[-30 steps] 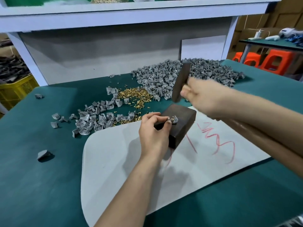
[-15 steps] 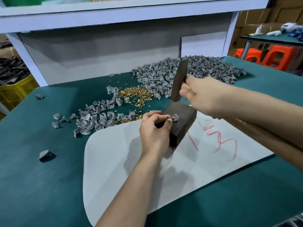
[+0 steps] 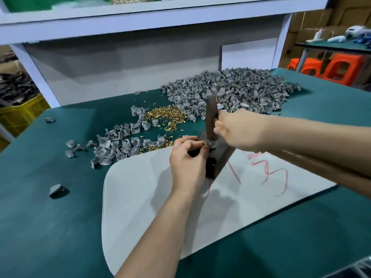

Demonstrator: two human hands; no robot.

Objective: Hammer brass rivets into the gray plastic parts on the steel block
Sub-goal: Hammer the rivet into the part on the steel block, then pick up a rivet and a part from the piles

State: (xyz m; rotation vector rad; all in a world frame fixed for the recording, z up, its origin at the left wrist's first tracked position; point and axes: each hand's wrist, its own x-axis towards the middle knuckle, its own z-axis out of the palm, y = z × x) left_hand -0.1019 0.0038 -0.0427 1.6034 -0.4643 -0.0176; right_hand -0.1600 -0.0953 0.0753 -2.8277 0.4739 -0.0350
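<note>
A dark steel block (image 3: 222,157) stands on a white board (image 3: 152,197) in the middle of the green table. My left hand (image 3: 188,161) pinches a small gray plastic part (image 3: 210,145) on top of the block. My right hand (image 3: 241,129) grips a dark hammer (image 3: 211,119), whose lower end is down on that part. A heap of brass rivets (image 3: 166,117) lies behind the block. A large pile of gray plastic parts (image 3: 230,91) fills the far side of the table, and a smaller pile (image 3: 116,145) lies to the left.
Loose gray parts (image 3: 57,190) lie on the green table (image 3: 40,227) at the left. A white shelf frame (image 3: 140,19) rises behind the table. A yellow crate (image 3: 22,113) sits at far left, orange stools (image 3: 341,67) at far right. Red scribbles (image 3: 271,173) mark the board.
The hammer was raised above the block in the earlier frames; it has now come down onto the part on the block. My left hand stays pinching the part.
</note>
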